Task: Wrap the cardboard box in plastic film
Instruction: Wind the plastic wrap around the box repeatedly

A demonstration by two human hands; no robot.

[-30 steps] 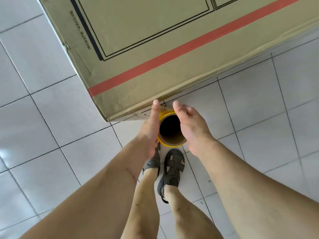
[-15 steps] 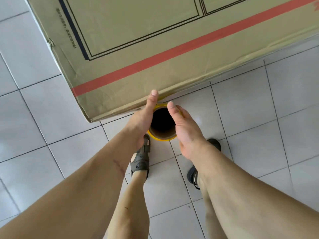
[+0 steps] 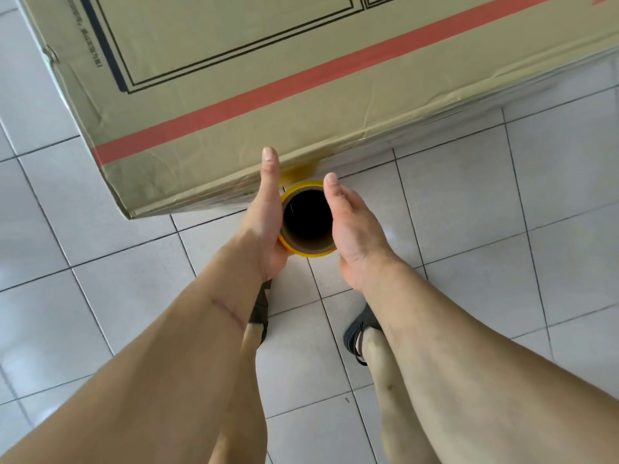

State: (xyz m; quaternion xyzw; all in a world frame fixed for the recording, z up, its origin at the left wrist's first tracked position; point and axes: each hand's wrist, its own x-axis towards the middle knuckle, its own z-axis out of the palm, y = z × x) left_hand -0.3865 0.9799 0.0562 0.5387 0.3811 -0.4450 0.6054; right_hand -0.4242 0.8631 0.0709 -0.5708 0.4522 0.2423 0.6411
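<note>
I hold the film roll [image 3: 306, 222] upright between my two flat palms, left hand [image 3: 264, 216] and right hand [image 3: 351, 226] pressed to its sides with fingers straight. The roll sits just beside the lower edge of the box [image 3: 268, 78], which stands on the tile floor [image 3: 502, 195]. My sandals [image 3: 360, 329] show below my forearms.

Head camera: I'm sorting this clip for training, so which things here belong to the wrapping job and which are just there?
Part of the job:
cardboard box
film roll
left hand
right hand

Just there:
tiled floor
sandals
</note>
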